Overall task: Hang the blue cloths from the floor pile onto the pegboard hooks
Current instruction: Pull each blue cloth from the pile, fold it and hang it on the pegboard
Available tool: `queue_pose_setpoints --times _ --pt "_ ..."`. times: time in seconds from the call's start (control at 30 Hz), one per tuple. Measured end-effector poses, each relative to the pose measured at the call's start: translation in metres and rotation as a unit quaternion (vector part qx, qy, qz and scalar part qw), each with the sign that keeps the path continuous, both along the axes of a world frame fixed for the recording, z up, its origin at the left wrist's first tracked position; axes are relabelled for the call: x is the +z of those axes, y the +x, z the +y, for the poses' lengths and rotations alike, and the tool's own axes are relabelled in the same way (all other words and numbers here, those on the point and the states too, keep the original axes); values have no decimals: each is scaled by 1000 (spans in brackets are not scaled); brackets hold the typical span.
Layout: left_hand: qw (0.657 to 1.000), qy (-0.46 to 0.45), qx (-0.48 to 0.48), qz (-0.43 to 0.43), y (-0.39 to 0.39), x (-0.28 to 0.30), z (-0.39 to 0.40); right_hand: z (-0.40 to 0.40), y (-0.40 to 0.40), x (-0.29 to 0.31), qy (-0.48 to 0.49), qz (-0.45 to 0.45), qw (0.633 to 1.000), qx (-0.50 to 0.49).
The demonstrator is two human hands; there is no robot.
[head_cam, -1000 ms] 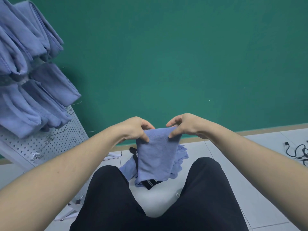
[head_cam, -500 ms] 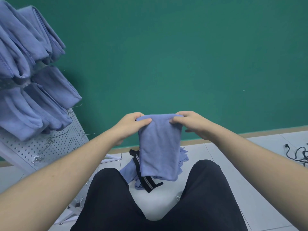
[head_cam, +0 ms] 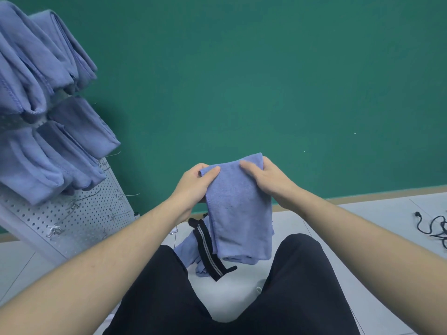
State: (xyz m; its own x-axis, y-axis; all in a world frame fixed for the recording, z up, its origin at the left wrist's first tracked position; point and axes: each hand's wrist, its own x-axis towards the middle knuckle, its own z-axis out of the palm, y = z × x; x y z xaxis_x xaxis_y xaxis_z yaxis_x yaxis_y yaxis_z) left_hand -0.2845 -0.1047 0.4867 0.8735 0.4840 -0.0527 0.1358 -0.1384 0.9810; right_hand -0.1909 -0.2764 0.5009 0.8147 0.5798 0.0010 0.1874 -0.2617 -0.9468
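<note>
Folded blue terry cloth [head_cam: 239,209] hangs between your knees, above the floor pile of blue cloths [head_cam: 191,252]; your left hand [head_cam: 193,184] and right hand [head_cam: 266,180] each pinch its top edge. Left, a white perforated pegboard [head_cam: 79,213] carries more hanging blue cloths [head_cam: 43,117], apparently on hooks.

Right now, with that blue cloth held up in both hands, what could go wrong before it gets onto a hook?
The folded cloth is held only along its top edge by the left hand and right hand, so the fold might slip open on the way.

The pegboard is already crowded with hung cloths; bumping one could knock it off.

A black strap lies among the floor pile and might snag the next grab.
</note>
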Motion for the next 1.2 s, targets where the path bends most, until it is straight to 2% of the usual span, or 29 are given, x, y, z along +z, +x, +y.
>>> queue_pose_setpoints --times 0.07,0.13,0.27,0.43,0.67,0.83,0.97,1.2 --pt "1000 10 20 -7 0 -2 -1 -3 0 0 23 44 998 39" --pt "999 20 29 -14 0 -4 -2 -3 2 -4 24 53 998 6" --pt "998 52 23 -28 -1 -7 -9 6 4 -13 -10 -28 995 -92" --pt "997 64 -1 -43 0 -9 -16 12 2 -20 -57 -114 985 -113" --pt "989 122 59 -57 8 -4 -23 13 -13 -12 -114 -180 966 -149" --pt "991 118 34 -53 13 -2 -37 18 -16 -13 -69 -126 978 -152" --pt "995 58 55 -56 17 -1 -36 20 -21 -15 16 -85 989 -116" --pt "996 33 61 -48 21 1 -30 18 -26 -11 19 -88 993 -71"
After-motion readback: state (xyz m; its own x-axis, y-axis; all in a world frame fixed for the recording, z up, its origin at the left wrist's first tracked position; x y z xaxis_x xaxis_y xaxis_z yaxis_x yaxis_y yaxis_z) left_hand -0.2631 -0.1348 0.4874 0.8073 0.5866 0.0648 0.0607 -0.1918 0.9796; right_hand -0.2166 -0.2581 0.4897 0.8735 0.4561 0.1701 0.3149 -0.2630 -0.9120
